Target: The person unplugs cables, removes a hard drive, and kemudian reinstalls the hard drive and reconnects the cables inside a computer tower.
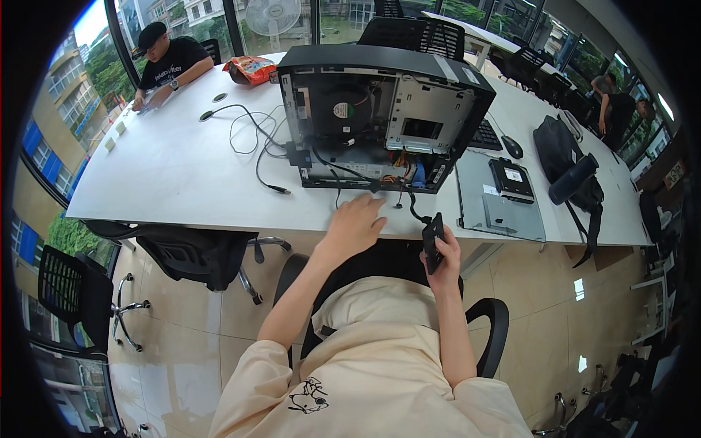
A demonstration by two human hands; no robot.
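An opened black desktop computer case (387, 64) lies on its side on the white table, its inside facing me. Just in front of its lower edge is my left hand (354, 228), fingers stretched out and apart, near the black cables. My right hand (444, 257) holds a flat black rectangular device (434, 243) upright over the table's front edge. A black cable (416, 210) runs from the case to the top of this device. Another small cable end (399, 206) rests on the table between my hands.
Right of the case, a metal side panel (471, 212) carries a boxy drive (512, 182). Beyond are a keyboard (485, 136), mouse (512, 147), black bag (553, 141) and dark bottle (573, 179). Loose cables (259, 164) lie left. A person (175, 67) sits at the far left.
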